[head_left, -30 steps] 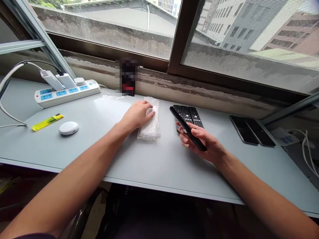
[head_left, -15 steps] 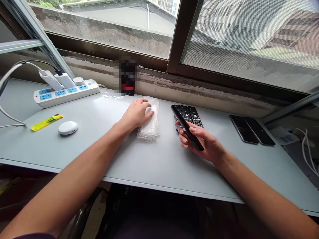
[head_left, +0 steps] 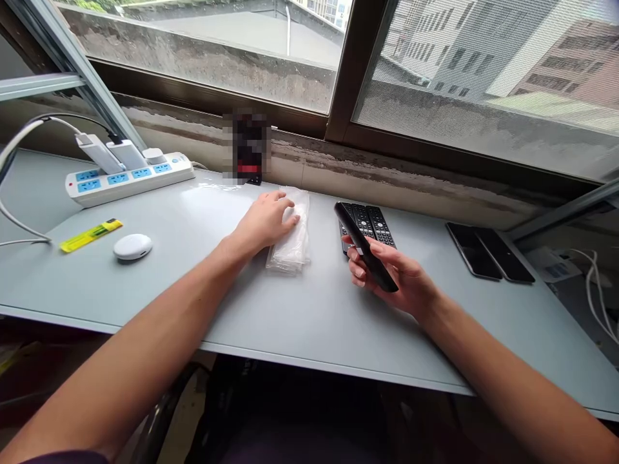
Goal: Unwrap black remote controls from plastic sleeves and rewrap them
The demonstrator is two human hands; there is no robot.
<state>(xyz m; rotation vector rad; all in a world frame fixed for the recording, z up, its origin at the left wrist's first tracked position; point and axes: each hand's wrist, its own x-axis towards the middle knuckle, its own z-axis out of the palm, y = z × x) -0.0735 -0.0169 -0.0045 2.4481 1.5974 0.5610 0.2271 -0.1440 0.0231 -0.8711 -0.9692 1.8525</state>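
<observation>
My left hand (head_left: 265, 219) rests on the left side of a stack of clear plastic bags (head_left: 293, 248), thumb and fingers apart, palm down. Some of its fingertips curl over the film, and it holds nothing that I can see. Above the table, my right hand (head_left: 387, 270) is closed around a black remote control (head_left: 366, 247), held tilted and seen mostly from its edge. Just behind that hand, several black remote controls (head_left: 363, 222) lie side by side on the table, partly hidden by the held one.
On the grey table (head_left: 309, 322), a white power strip (head_left: 133, 180) with plugs, a yellow packet (head_left: 91, 236) and a white oval case (head_left: 133, 246) lie left. Two black phones (head_left: 488, 252) lie right. A blurred dark object (head_left: 249, 151) stands by the window wall.
</observation>
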